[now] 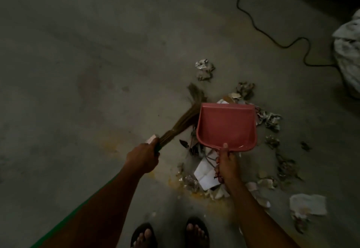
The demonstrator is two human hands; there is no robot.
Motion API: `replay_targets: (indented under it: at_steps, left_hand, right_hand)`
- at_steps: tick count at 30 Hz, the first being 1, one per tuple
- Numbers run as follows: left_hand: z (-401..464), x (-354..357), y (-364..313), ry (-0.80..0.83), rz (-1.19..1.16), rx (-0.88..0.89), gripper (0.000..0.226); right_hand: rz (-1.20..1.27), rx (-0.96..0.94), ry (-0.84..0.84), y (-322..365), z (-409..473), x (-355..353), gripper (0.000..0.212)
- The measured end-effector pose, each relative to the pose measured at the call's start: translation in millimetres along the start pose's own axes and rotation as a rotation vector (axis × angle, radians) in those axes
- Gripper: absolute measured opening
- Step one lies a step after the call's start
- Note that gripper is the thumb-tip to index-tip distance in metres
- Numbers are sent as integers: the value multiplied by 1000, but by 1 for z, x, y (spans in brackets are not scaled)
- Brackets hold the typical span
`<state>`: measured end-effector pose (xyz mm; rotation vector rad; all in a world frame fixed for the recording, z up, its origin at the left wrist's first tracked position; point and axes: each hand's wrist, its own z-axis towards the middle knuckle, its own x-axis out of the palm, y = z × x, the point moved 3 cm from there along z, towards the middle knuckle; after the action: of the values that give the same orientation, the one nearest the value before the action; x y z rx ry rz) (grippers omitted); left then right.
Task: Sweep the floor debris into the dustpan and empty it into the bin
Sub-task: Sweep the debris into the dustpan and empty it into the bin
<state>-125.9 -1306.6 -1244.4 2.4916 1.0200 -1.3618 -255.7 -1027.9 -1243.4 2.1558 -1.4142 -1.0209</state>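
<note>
My right hand [227,165] grips the handle of a pink dustpan [227,126], held over a scatter of debris with its open edge pointing away from me. Nothing lies inside the pan. My left hand [143,157] grips the bound end of a grass broom [181,126], whose bristles reach past the pan's left side to the floor. Crumpled paper and dry leaves [272,119] lie around and under the pan, with a white sheet [204,175] beneath my right hand. No bin can be made out.
A black cable [272,39] snakes across the grey concrete floor at the upper right. A white sack or bundle [348,53] sits at the right edge. More paper scraps [307,204] lie at lower right. My sandalled feet [169,234] stand at the bottom.
</note>
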Motion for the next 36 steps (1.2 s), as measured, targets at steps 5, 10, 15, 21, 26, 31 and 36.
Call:
replay_targets:
  at_steps: [5,10,15,21,26,31,36]
  left_hand:
    - [3,-33,-8,-69,-10,-35,68]
    - [34,-43,-34,-60,-88,-121,69]
    - [69,-30,-66,67,-80,-196,74]
    - [76,19,-110,190,91,-110,66]
    - [70,44,-132,184,190,35,69]
    - [62,20,-131,90,248,101,68]
    - [57,-22,-126,-36,170,122,68]
  right_hand:
    - [42,38,20,1,-1,-35,62]
    - [62,45,52,-3,21,-57,38]
    - [30,-3,-78,-13,53,-88,29]
    - [-37,84,-128,-53,85,-123,82]
    - [-56,146,-142,-76,80,-148,64]
    - [15,199,-103,-159,123,-163,74]
    - [9,177,-88,-139,120,-163,76]
